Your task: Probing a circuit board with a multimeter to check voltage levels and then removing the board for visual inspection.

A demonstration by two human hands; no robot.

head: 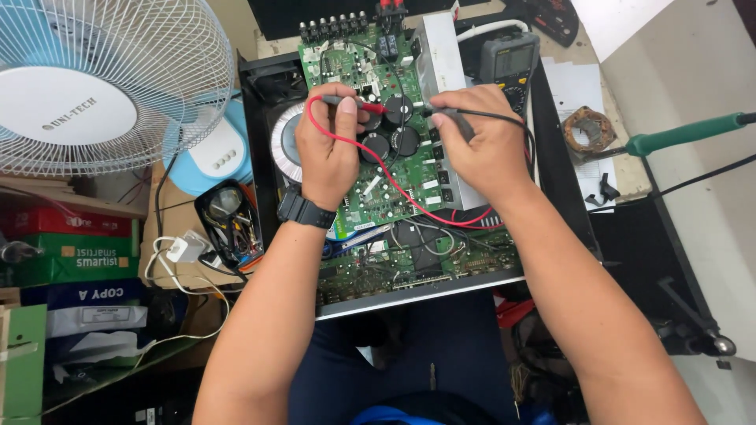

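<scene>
My left hand [329,149] has its grip closed on the slim red-tipped test probe [356,103], thumb along the shaft; my right hand [487,142] has its grip closed on the slim black test probe [450,116]. Both tips point inward at the cluster of round black capacitors [391,130] on the green circuit board [376,67], which lies directly under and between my hands, inside the open black metal chassis [551,157]. The case is already open and the probes seem in place, so I judge the measuring under way. The red lead [394,185] curls across the board. The grey handheld multimeter [509,61] sits just beyond my right hand, and a white-and-blue desk fan [94,86] stands left on the surface.
</scene>
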